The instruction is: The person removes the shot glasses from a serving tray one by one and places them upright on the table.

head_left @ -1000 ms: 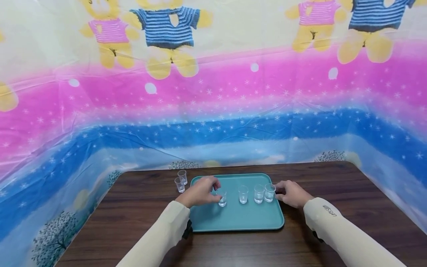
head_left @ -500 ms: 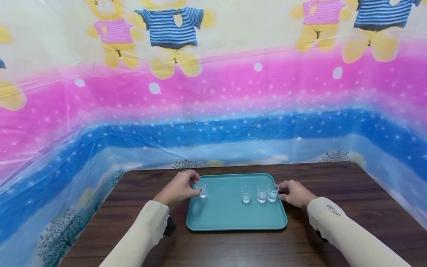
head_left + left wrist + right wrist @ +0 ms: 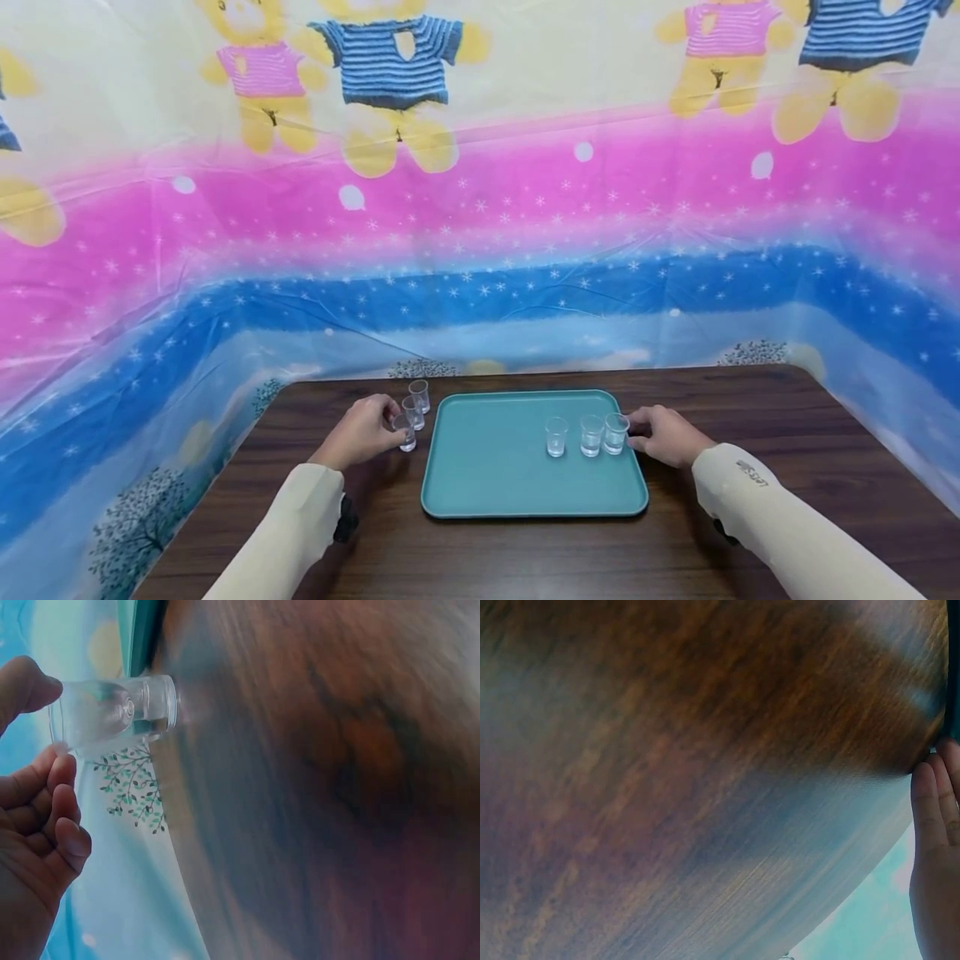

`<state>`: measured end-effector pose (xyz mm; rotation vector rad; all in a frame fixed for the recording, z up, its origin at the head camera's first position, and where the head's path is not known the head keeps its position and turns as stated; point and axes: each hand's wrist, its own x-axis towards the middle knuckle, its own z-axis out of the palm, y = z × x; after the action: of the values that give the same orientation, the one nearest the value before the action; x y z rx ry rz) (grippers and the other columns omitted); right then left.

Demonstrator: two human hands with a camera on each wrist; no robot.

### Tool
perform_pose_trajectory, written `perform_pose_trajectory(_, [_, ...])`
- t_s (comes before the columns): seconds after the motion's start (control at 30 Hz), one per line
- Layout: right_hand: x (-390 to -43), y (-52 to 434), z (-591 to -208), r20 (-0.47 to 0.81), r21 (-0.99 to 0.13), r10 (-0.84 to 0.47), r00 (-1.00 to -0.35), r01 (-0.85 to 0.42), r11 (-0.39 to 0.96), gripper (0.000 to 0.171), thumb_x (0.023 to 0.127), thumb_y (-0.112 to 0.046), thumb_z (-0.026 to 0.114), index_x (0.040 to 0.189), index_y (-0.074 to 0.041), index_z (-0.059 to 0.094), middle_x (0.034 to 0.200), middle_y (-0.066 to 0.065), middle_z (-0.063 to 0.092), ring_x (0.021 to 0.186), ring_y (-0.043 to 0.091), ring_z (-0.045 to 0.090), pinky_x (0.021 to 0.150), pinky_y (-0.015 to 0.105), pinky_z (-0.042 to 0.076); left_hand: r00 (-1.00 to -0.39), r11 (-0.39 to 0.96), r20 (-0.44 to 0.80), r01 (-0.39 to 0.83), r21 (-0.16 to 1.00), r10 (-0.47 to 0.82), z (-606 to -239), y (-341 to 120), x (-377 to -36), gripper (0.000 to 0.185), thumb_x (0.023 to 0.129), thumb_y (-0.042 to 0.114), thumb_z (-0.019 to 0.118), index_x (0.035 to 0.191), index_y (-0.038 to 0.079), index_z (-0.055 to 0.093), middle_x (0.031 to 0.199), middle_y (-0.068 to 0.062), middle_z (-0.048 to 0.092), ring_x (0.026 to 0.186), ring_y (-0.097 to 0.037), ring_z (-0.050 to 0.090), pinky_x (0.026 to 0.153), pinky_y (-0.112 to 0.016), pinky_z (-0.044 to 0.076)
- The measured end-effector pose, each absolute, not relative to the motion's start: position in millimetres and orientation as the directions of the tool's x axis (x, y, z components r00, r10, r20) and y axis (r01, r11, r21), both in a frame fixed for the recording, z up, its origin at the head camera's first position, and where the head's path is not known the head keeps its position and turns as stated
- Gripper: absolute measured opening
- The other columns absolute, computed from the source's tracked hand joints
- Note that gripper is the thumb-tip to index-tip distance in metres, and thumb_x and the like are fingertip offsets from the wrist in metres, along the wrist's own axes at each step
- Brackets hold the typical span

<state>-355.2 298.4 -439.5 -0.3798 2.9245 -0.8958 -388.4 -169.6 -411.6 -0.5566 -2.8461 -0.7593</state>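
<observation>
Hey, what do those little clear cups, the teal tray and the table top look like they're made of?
The small cups look like clear plastic or glass: see-through with thin walls, so it could be either. The tray seems to be matte moulded plastic, an even teal with rounded corners and a raised rim. The table looks like dark wood or wood-grain laminate, with streaked grain and a faint sheen.

A small clear plastic cup [image 3: 406,435] stands upright on the desk [image 3: 750,500], just off the teal tray's [image 3: 510,492] left edge, pinched by the left hand's [image 3: 360,429] grip.
</observation>
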Motion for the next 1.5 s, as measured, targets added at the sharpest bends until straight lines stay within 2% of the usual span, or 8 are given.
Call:
perform_pose_trajectory(0.43, [-356,296,-436,0.011,-0.543,-0.235,-0.972,-0.203,0.815,0.037,0.089,-0.009,0.066,0.123,0.003,0.06,0.114,0.013,0.061,0.107,0.032,0.056,0.086,0.048,0.046,-0.943,0.822,0.223,0.326,0.468,0.247,-412,-164,-395,0.024,0.078,0.013,0.072,0.095,0.0,0.062,0.084,-0.005,0.056,0.073,-0.018,0.05,0.066,-0.035,0.045])
perform_pose_trajectory(0.67, [-357,297,-437,0.01,-0.541,-0.247,-0.969,-0.213,0.814,0.038,0.089,-0.01,0.066,0.123,0.003,0.059,0.114,0.015,0.061,0.108,0.033,0.056,0.086,0.049,0.046,-0.922,0.851,0.292,0.357,0.386,0.254,-410,-160,-391,0.035,0.076,0.023,0.076,0.099,0.001,0.063,0.086,-0.005,0.056,0.075,-0.018,0.051,0.067,-0.037,0.045])
perform_pose_trajectory(0.83, [-358,299,-438,0.007,-0.551,-0.241,-0.97,-0.205,0.809,0.037,0.089,-0.01,0.066,0.123,0.003,0.06,0.11,0.012,0.062,0.102,0.028,0.058,0.083,0.045,0.048,-0.885,0.825,0.346,0.432,0.364,0.311,-402,-150,-387,0.041,0.077,0.026,0.077,0.107,0.002,0.063,0.096,-0.01,0.058,0.084,-0.021,0.053,0.069,-0.039,0.047])
perform_pose_trajectory(1.03, [-357,300,-440,0.006,-0.561,-0.248,-0.969,-0.208,0.801,0.036,0.089,-0.008,0.066,0.122,0.003,0.06,0.109,0.01,0.062,0.099,0.025,0.058,0.081,0.043,0.048,-0.834,0.733,0.326,0.549,0.403,0.446,-398,-123,-382,0.044,0.081,0.022,0.076,0.119,0.005,0.06,0.111,-0.011,0.057,0.091,-0.024,0.054,0.071,-0.037,0.046])
perform_pose_trajectory(1.27, [-356,300,-440,0.011,-0.567,-0.247,-0.969,-0.21,0.797,0.035,0.089,-0.008,0.065,0.122,0.003,0.06,0.107,0.008,0.062,0.098,0.025,0.058,0.081,0.044,0.048,-0.717,0.628,0.312,0.697,0.347,0.623,-393,-80,-382,0.044,0.082,0.026,0.075,0.119,0.008,0.059,0.108,-0.004,0.058,0.089,-0.014,0.052,0.072,-0.032,0.047])
perform_pose_trajectory(1.37, [-355,300,-440,0.015,-0.562,-0.244,-0.97,-0.21,0.8,0.035,0.089,-0.008,0.065,0.122,0.002,0.061,0.107,0.008,0.062,0.099,0.025,0.058,0.081,0.044,0.048,-0.676,0.591,0.308,0.736,0.329,0.67,-390,-61,-382,0.044,0.083,0.027,0.075,0.119,0.008,0.06,0.108,-0.005,0.058,0.088,-0.016,0.053,0.073,-0.031,0.047])
perform_pose_trajectory(1.5, [-355,301,-441,0.017,-0.561,-0.246,-0.969,-0.213,0.8,0.035,0.089,-0.008,0.065,0.122,0.003,0.06,0.106,0.008,0.062,0.099,0.025,0.058,0.081,0.044,0.048,-0.649,0.567,0.277,0.757,0.324,0.709,-386,-37,-383,0.045,0.084,0.029,0.073,0.12,0.007,0.06,0.107,-0.006,0.059,0.091,-0.018,0.054,0.075,-0.033,0.047])
